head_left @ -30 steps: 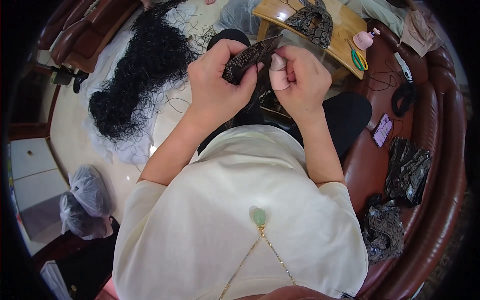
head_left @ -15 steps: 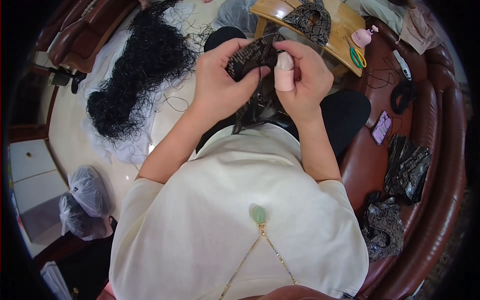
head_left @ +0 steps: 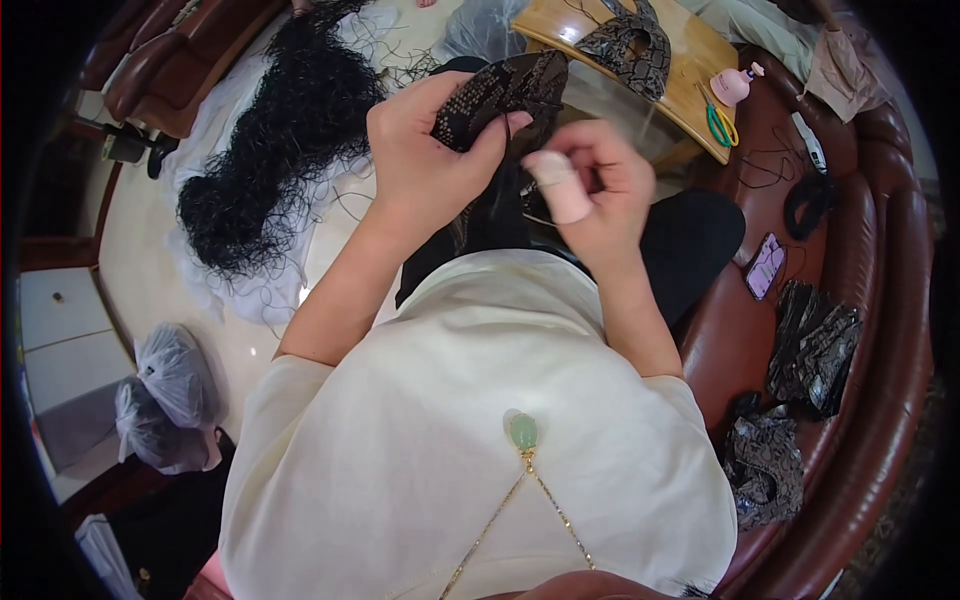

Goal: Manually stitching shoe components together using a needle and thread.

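My left hand [head_left: 425, 165] is closed on a dark snakeskin-patterned piece [head_left: 490, 95], its thumb pressing on the near side. The piece bends into a curve, and a thin black strip [head_left: 507, 150] hangs from it by my thumb. My right hand [head_left: 598, 185] is just right of the piece, apart from it and blurred. Its fingers are curled, and a pale pink covering wraps the thumb. What those fingers hold, if anything, is hidden. Over my lap, more dark material hangs below my hands.
A heap of black strips [head_left: 290, 150] lies on white cloth at left. On the wooden table [head_left: 690, 40] are another snakeskin-patterned piece [head_left: 635, 50], green-and-yellow-handled scissors [head_left: 720, 125] and a pink pump bottle [head_left: 735, 85]. The brown sofa holds a phone [head_left: 766, 266] and patterned bundles [head_left: 815, 345].
My right hand has come away from the piece, moving slightly down. My left hand has shifted a little left and tilted the piece, so more of its patterned face shows.
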The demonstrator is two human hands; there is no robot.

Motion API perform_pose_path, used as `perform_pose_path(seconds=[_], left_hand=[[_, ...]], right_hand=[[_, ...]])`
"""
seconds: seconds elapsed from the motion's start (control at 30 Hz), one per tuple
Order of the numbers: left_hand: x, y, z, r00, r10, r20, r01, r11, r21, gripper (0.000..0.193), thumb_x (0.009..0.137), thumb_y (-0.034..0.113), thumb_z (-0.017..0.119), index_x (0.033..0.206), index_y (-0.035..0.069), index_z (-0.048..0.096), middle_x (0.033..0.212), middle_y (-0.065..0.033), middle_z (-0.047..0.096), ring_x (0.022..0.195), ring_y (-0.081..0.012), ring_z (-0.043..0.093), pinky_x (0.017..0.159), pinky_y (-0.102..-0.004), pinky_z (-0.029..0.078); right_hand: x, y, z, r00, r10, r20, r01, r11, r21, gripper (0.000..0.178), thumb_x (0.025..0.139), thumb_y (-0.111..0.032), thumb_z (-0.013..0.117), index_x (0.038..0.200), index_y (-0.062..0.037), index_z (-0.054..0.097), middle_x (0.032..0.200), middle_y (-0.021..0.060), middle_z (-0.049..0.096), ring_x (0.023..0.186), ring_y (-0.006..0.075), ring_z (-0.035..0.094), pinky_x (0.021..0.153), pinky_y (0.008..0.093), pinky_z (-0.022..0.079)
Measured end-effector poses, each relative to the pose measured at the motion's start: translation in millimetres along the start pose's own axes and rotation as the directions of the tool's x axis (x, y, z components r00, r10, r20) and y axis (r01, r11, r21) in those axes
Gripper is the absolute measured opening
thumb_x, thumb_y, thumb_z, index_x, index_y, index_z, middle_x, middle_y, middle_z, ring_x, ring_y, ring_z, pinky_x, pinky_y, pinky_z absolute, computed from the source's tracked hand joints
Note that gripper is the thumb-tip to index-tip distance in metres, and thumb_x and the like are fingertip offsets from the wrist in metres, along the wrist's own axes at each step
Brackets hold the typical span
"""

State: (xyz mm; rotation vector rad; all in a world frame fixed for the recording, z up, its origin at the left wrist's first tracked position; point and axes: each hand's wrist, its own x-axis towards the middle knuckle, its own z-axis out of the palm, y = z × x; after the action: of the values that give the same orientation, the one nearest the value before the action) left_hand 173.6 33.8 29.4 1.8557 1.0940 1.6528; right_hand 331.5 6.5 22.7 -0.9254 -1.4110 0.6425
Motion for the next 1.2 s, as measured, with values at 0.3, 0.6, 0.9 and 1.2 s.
perform_pose_path(seconds=[0.3,0.6,0.9,1.2], left_hand=[[2,10,-2,0.958,0.286,-0.002,-0.274,0.920,0.281,0.025,0.061,-0.005,0.075,0.085,-0.001,0.070,0.072,-0.0061,0.068,0.056,-0.0113,0.055,0.054,-0.0203,0.045],[8,-1,5,0.935,0.353,-0.029,-0.347,0.928,0.136,0.022,0.064,-0.003,0.074,0.084,0.004,0.071,0.071,-0.0030,0.067,0.054,-0.0124,0.053,0.051,-0.0220,0.043],[4,6,-2,0.984,-0.173,0.052,0.179,0.968,-0.177,0.022,0.066,0.003,0.079,0.086,0.000,0.071,0.071,-0.0032,0.068,0.057,-0.0084,0.055,0.056,-0.0195,0.046],[6,1,2,0.975,-0.192,0.117,0.214,0.951,-0.223,0.031,0.065,0.004,0.078,0.094,-0.002,0.068,0.079,-0.0045,0.069,0.066,-0.0084,0.058,0.063,-0.0202,0.049]], right_hand=[[-6,11,18,0.979,0.005,0.202,-0.051,0.974,0.221,0.003,0.084,-0.002,0.060,0.082,-0.0024,0.063,0.069,-0.0023,0.053,0.056,0.0070,0.035,0.052,0.0205,0.032],[-19,-24,11,0.743,0.179,0.645,-0.468,0.828,0.309,0.007,0.085,-0.001,0.055,0.089,-0.0017,0.062,0.079,0.0011,0.058,0.066,0.0061,0.043,0.063,0.0184,0.037],[-2,-16,3,0.983,0.136,0.119,-0.160,0.961,0.223,0.005,0.080,-0.002,0.063,0.084,-0.0047,0.065,0.062,-0.0051,0.049,0.055,0.0047,0.035,0.051,0.0184,0.029],[22,-4,1,0.990,-0.129,0.063,0.140,0.961,-0.240,0.014,0.077,-0.001,0.067,0.089,-0.0055,0.065,0.062,-0.0050,0.047,0.052,0.0063,0.034,0.050,0.0199,0.031]])
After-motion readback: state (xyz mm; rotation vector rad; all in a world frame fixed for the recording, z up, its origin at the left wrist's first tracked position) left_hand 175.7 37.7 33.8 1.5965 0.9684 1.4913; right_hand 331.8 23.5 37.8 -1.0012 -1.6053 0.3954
